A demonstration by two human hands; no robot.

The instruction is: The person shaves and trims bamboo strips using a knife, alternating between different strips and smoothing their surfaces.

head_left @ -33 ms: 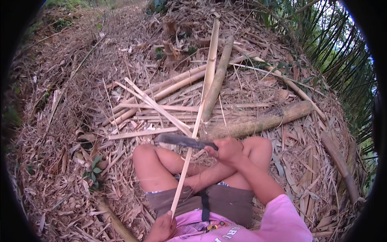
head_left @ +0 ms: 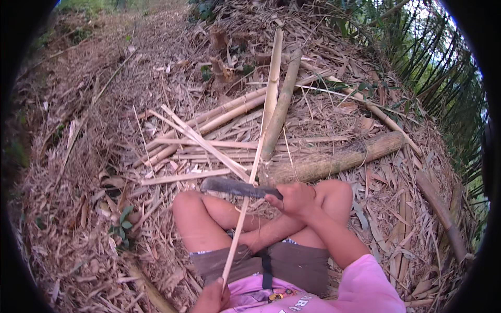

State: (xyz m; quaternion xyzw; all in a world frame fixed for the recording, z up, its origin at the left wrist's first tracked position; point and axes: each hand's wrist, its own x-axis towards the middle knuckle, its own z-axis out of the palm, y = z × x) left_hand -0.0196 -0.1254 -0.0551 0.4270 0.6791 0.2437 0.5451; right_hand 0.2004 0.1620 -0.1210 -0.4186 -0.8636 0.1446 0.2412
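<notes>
My left hand (head_left: 213, 296), at the lower edge near my waist, is closed on the near end of a long split bamboo strip (head_left: 237, 229). The pale strip slants up and away across my lap, widening toward its far end. In my right hand (head_left: 298, 199), above my crossed legs, is the handle of a machete. Its dark, broad blade (head_left: 227, 187) points left and lies across the strip, seemingly touching it. Beyond my shins lies a thick bamboo log (head_left: 334, 159); a thinner bamboo pole (head_left: 282, 112) extends away alongside the strip's far part.
Several split bamboo pieces (head_left: 201, 140) lie crossed beyond my left knee. Longer bamboo poles (head_left: 229, 113) rest behind them. Dry leaves and husks cover the ground. Cut stumps (head_left: 222, 73) stand farther off, and bamboo stems (head_left: 449, 94) grow at the far right.
Very little differs. The blade, the strip and my left hand appear slightly lower in the picture, closer to me. Both hands keep their hold.
</notes>
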